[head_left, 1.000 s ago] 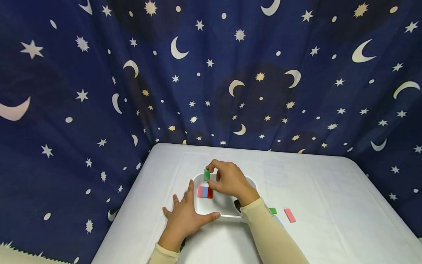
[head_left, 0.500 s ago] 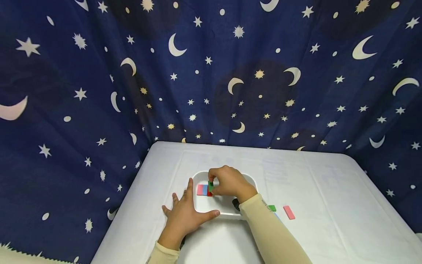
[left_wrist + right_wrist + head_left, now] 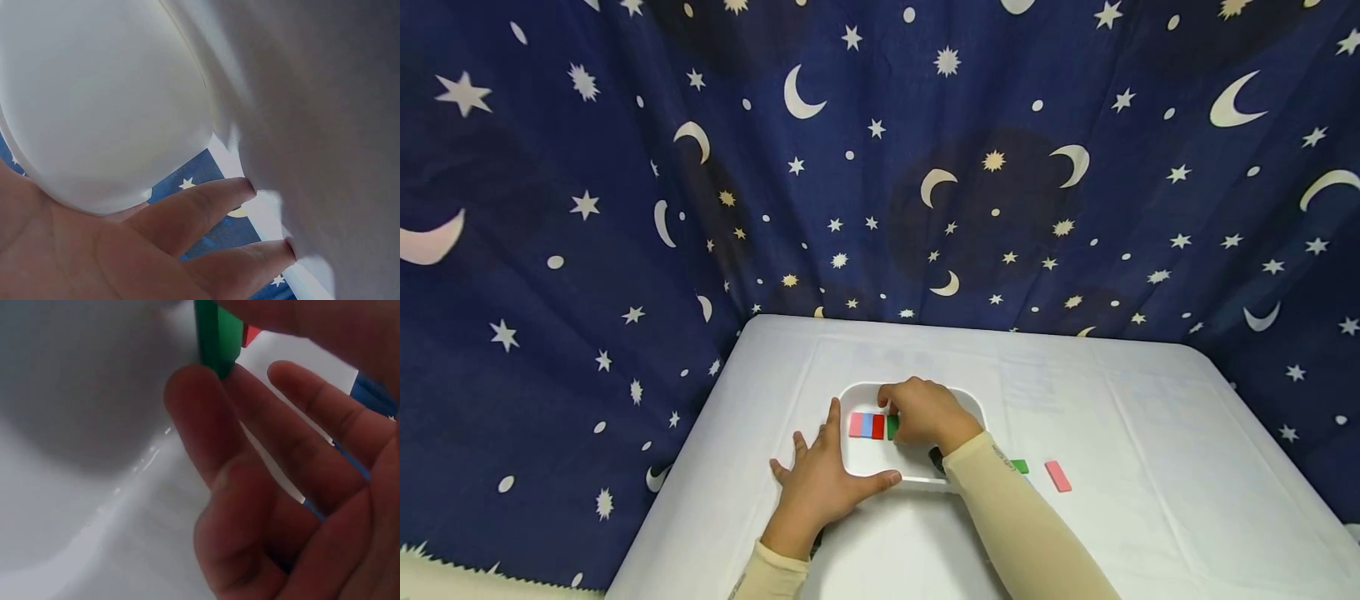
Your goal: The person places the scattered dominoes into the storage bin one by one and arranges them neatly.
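In the head view a white tray (image 3: 867, 460) sits on the table. Inside it a pink block (image 3: 855, 425), a light blue block (image 3: 867, 425) and a red block (image 3: 877, 427) lie side by side at the left. My right hand (image 3: 928, 412) reaches into the tray and pinches a green block (image 3: 892, 428), just right of the red one with a small gap. The right wrist view shows that green block (image 3: 228, 340) at the fingertips. My left hand (image 3: 820, 492) rests against the tray's left front corner, fingers spread along its side and thumb along the front edge.
Right of the tray, another green block (image 3: 1019, 466) and a pink block (image 3: 1058, 476) lie on the white-covered table (image 3: 1120, 442). Something light blue beside them is mostly hidden by my right sleeve (image 3: 1015, 517). A starry curtain (image 3: 880, 183) hangs behind the table.
My right hand has lowered the green block from above the tray's back left into the tray, passing over the red block to its right side. The left hand has stayed put.
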The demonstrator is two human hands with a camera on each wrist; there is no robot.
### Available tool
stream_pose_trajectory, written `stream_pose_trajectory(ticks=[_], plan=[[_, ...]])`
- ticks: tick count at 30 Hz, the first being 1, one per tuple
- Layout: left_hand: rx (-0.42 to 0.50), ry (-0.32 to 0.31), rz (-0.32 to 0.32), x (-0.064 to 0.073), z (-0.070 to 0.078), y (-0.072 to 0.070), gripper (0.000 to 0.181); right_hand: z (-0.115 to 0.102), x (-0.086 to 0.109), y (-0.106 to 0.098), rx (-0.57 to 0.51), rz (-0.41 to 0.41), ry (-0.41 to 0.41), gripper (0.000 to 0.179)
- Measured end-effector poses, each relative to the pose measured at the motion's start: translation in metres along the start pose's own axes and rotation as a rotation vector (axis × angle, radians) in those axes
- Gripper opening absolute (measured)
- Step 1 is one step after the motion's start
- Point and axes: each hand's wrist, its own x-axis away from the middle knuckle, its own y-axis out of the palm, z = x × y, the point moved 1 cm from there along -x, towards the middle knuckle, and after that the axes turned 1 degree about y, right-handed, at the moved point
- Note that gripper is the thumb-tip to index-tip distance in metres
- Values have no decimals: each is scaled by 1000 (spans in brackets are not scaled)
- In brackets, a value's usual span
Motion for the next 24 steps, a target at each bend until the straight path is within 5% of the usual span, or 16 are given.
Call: stream_pose_trajectory(ticks=[24], plan=[[-14, 10, -12, -1, 1, 0, 153, -3, 0, 0, -8, -6, 16, 60]])
